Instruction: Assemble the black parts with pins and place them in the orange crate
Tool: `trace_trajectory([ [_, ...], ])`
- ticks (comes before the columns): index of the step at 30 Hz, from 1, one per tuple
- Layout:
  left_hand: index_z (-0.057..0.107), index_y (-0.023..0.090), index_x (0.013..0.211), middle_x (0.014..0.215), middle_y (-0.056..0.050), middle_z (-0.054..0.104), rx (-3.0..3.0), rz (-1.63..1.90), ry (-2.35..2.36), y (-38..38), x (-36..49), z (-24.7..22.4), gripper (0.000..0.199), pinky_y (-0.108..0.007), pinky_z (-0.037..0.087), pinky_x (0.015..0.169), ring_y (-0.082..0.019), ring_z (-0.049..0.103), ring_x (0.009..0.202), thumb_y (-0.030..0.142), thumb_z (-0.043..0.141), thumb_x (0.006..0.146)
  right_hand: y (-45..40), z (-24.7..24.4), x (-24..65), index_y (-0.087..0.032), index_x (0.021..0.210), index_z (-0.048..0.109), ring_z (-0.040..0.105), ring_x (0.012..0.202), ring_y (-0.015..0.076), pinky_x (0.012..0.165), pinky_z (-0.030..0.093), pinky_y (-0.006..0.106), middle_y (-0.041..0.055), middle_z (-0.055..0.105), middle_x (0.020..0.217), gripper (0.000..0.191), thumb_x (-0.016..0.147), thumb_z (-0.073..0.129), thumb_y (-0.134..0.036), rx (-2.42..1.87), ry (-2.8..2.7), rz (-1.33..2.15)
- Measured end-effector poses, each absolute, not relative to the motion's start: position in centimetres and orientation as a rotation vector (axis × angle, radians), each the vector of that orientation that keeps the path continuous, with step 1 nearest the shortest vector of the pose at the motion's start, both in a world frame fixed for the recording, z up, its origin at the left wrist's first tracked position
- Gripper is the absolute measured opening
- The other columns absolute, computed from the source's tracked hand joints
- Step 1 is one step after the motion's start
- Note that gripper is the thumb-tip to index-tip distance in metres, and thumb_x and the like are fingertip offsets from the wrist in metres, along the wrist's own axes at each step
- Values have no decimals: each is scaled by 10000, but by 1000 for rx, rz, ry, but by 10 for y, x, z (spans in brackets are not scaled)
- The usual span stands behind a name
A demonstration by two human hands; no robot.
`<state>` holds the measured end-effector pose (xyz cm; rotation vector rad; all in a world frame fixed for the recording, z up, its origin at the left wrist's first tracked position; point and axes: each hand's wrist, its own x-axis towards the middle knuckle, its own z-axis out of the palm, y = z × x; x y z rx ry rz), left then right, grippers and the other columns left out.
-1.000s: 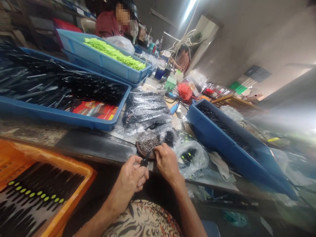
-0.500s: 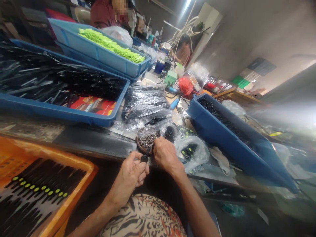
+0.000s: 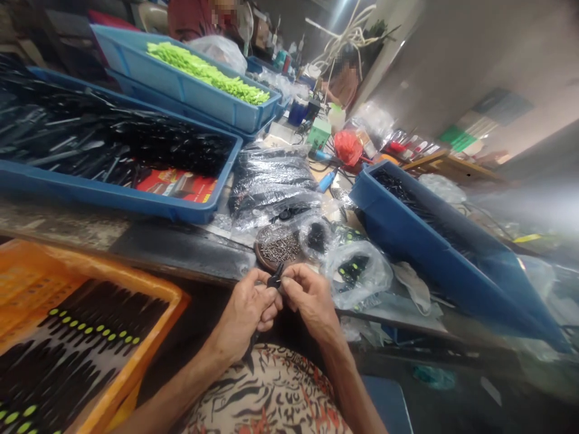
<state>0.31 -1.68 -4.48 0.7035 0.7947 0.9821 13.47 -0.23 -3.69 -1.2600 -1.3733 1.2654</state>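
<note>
The person's left hand (image 3: pixel 246 313) and right hand (image 3: pixel 310 298) were brought together just above their lap, both curled closed around a slim black tool (image 3: pixel 275 281). Its upper end showed between the thumbs and fingertips, and its lower end poked out below the left hand, but the fingers hid too much of it to tell exactly what kind of tool it was. Just ahead of the hands, on the edge of a dark workbench (image 3: pixel 181 253), sat a round brown dish (image 3: pixel 261 256) heaped with tiny metal screws (image 3: pixel 278 244). Beside the dish lay a small plastic bag (image 3: pixel 315 237) of black parts, and a larger plastic bag (image 3: pixel 357 274) held black and green pieces. To the left, an orange crate (image 3: pixel 176 301) held rows of black items (image 3: pixel 90 325) tipped with green dots. Farther along the bench, a blue tray (image 3: pixel 113 196) was piled with black tools, another blue tray (image 3: pixel 181 102) held bright green pieces (image 3: pixel 203 72), and a third blue tray (image 3: pixel 429 253) sat tilted on the right. Bundles of black items wrapped in clear plastic (image 3: pixel 271 181) lay in the middle. Beyond them, one person in a red top (image 3: pixel 194 18) and another person (image 3: pixel 344 84) sat at the far end of the room.
</note>
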Motion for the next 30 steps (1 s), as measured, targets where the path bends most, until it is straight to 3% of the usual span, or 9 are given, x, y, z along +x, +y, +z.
trace_trajectory([
  [7, 416, 198, 806, 541, 82, 409, 749, 964, 812, -18, 7, -50, 126, -136, 219, 388, -44, 327, 421, 267, 521, 800, -11, -50, 132, -182, 772, 494, 444, 464, 91, 464, 342, 203, -56, 486, 540, 67, 821, 475, -223, -1310, -1460, 1152],
  [15, 461, 208, 813, 566, 71, 387, 974, 1050, 987, -22, 8, -53, 70, -183, 276, 427, -83, 359, 466, 220, 520, 776, -18, -53, 132, -175, 814, 504, 483, 664, 138, 638, 361, 265, 14, 516, 738, 95, 833, 416, -144, -1355, -1884, 571],
  [19, 444, 204, 794, 637, 54, 406, 1093, 1039, 1004, -22, 7, -49, 49, -187, 298, 472, -87, 368, 534, 187, 490, 800, -18, -54, 136, -187, 791, 500, 443, 569, 106, 544, 362, 228, -25, 485, 673, 24, 814, 495, -193, -1369, -1606, 923],
  [23, 398, 208, 796, 643, 64, 408, 1086, 935, 890, -22, 8, -49, 71, -176, 281, 478, -72, 353, 542, 182, 439, 847, -17, -54, 141, -198, 870, 470, 408, 454, 72, 408, 320, 175, -70, 458, 593, 183, 770, 601, -276, -1253, -1207, 1379],
  [26, 381, 205, 804, 607, 77, 384, 949, 880, 714, -21, 7, -50, 87, -170, 227, 444, -55, 315, 497, 192, 452, 852, -17, -54, 146, -187, 932, 503, 434, 453, 67, 389, 287, 153, -69, 467, 579, 268, 739, 655, -296, -1164, -1115, 1504],
  [30, 390, 191, 834, 640, 27, 498, 722, 760, 555, -19, 4, -48, 103, -159, 189, 430, -40, 306, 475, 187, 493, 834, -17, -57, 152, -176, 904, 562, 369, 425, 40, 387, 225, 147, -59, 452, 585, 249, 749, 658, -346, -1124, -1009, 1609],
])
